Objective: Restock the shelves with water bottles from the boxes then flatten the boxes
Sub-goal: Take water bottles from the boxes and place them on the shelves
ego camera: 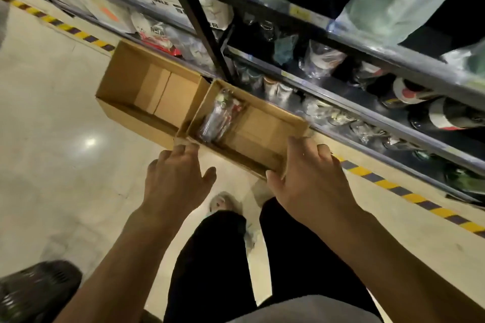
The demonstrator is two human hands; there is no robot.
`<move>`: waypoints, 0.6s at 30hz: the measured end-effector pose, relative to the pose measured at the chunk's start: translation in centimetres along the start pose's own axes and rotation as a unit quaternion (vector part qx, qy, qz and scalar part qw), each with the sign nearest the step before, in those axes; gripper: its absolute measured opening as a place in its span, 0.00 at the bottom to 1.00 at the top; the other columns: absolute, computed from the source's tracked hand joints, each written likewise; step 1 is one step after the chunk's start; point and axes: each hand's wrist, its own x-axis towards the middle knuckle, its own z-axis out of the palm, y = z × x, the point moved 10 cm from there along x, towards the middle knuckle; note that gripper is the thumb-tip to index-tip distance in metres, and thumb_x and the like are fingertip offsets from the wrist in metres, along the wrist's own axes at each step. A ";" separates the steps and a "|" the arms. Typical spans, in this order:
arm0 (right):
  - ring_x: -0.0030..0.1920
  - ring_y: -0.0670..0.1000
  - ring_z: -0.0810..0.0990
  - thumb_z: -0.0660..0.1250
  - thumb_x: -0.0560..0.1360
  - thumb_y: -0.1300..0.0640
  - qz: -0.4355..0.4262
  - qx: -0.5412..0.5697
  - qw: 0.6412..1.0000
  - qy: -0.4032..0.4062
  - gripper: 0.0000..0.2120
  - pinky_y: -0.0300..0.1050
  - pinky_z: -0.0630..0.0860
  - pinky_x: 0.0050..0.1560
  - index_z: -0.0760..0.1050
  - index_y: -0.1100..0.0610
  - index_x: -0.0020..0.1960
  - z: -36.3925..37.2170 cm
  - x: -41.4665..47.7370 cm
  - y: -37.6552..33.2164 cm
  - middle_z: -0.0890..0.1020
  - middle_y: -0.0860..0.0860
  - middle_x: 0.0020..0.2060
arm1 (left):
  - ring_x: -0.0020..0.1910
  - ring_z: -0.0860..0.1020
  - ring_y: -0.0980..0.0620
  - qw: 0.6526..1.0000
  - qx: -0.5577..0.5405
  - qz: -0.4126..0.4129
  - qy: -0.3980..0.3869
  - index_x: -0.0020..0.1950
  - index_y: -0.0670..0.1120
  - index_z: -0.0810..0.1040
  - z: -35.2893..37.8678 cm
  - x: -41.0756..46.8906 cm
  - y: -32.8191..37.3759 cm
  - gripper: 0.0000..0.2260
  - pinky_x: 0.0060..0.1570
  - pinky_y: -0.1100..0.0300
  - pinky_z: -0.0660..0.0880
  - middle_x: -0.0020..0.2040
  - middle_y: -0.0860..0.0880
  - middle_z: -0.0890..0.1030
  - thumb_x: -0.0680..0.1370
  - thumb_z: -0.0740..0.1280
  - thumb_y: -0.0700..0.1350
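Two cardboard boxes side by side on the floor at the foot of the black shelf post: empty box to the left of the post, part-filled box just right of it and touching its neighbour. One clump of film-wrapped water bottles lying in the end of the part-filled box nearest the post; count inside the wrap too blurred to give. Two bare hands on the viewer's side of the post, at the near wall of that box: left hand with fingers spread and straight, tips at the corner on the post side, holding nothing; right hand over the corner farthest from the post, thumb by the near wall, fingers reaching across the end wall, grip or mere touch impossible to tell. Long shelves running right of the post, dark bottles along them. Probably heavy for their size, those full bottles, and slick in their film; best taken round the body with both hands, not by loose wrap. Cardboard likely stiff enough to lift by its two short ends, though lopsided, all weight at the post end.
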 end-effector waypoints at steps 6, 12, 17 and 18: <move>0.66 0.61 0.70 0.60 0.81 0.39 0.039 0.035 0.997 -0.048 0.29 0.57 0.70 0.62 0.60 0.55 0.74 9.3 11.0 -1.4 0.69 0.56 0.68 | 0.65 0.77 0.43 0.997 -0.039 0.020 -0.070 0.74 0.51 0.69 7.3 11.9 -3.6 0.26 0.62 0.42 0.78 0.72 0.49 0.76 0.80 0.66 0.62; 0.68 0.62 0.71 0.59 0.81 0.40 0.129 0.082 0.988 -0.029 0.26 0.57 0.71 0.62 0.64 0.56 0.71 19.4 22.0 -0.9 0.71 0.57 0.66 | 0.70 0.74 0.38 0.991 -0.035 0.062 -0.115 0.75 0.51 0.67 15.5 25.5 -5.5 0.25 0.67 0.41 0.75 0.72 0.45 0.75 0.81 0.67 0.58; 0.66 0.60 0.71 0.59 0.81 0.38 0.131 0.107 0.985 -0.034 0.30 0.58 0.72 0.64 0.61 0.56 0.75 28.8 31.1 -1.6 0.71 0.58 0.68 | 0.74 0.69 0.36 0.991 -0.038 0.060 -0.115 0.83 0.51 0.49 22.3 35.3 -6.6 0.41 0.71 0.37 0.70 0.76 0.42 0.68 0.79 0.70 0.59; 0.66 0.60 0.72 0.60 0.81 0.38 0.131 0.118 0.984 -0.030 0.30 0.58 0.73 0.63 0.61 0.56 0.75 30.7 32.7 -1.8 0.70 0.58 0.68 | 0.74 0.68 0.36 0.992 -0.045 0.044 -0.114 0.83 0.51 0.49 23.7 37.2 -7.0 0.42 0.71 0.37 0.70 0.77 0.42 0.67 0.78 0.70 0.60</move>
